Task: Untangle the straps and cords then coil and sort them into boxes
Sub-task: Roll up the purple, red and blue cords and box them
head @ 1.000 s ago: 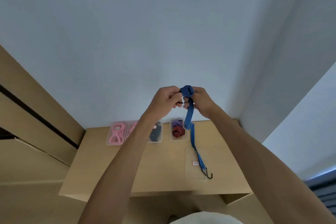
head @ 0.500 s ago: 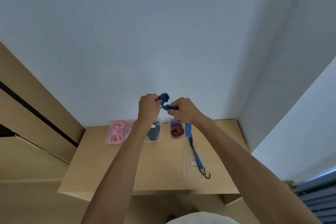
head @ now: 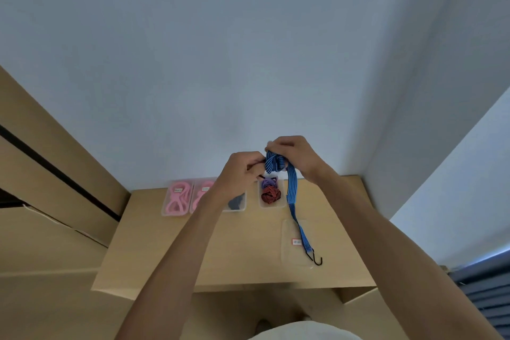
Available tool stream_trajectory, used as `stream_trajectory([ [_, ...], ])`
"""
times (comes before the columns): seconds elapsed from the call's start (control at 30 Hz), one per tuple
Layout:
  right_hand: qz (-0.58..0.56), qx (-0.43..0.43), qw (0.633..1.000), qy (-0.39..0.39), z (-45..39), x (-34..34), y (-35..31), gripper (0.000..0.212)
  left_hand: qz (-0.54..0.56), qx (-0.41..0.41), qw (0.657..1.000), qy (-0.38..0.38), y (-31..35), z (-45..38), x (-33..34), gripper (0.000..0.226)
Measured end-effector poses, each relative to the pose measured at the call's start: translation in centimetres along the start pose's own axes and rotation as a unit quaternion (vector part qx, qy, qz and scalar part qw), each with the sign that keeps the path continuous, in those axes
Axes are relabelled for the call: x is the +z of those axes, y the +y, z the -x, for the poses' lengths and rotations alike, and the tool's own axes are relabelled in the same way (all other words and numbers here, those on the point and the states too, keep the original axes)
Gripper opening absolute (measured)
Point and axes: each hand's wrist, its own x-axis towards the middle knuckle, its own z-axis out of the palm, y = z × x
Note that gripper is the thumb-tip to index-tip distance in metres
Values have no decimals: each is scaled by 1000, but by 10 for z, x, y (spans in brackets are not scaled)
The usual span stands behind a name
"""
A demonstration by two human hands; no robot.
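Nearest me, the black hook (head: 317, 259) of the blue striped strap (head: 293, 196) rests on a clear lid (head: 289, 254) on the wooden table (head: 234, 251). The strap rises to my hands, held together above the table: my left hand (head: 240, 174) pinches one side of the coiled bundle, my right hand (head: 295, 157) grips it from above. Beyond, a clear box (head: 271, 193) holds red and purple coils; boxes of pink cords (head: 178, 199) sit against the wall.

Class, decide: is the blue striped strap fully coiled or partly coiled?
Partly coiled. Both hands hold a bundle of the blue striped strap; its tail hangs down to a black hook.
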Motion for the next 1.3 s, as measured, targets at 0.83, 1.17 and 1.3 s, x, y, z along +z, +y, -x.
stream_trajectory([
  [0.83, 179, -72, 981, -21, -9, 9, 1, 13, -140, 25, 989, -48, -26, -17, 1, 19],
  [1.17, -208, 86, 973, -57, -25, 6, 28, 45, 45, -6, 998, 50, -10, -29, 3, 13],
  [1.3, -191, 94, 977, -28, -27, 11, 41, 42, 58, -62, 996, 32, -19, -37, -1, 21],
])
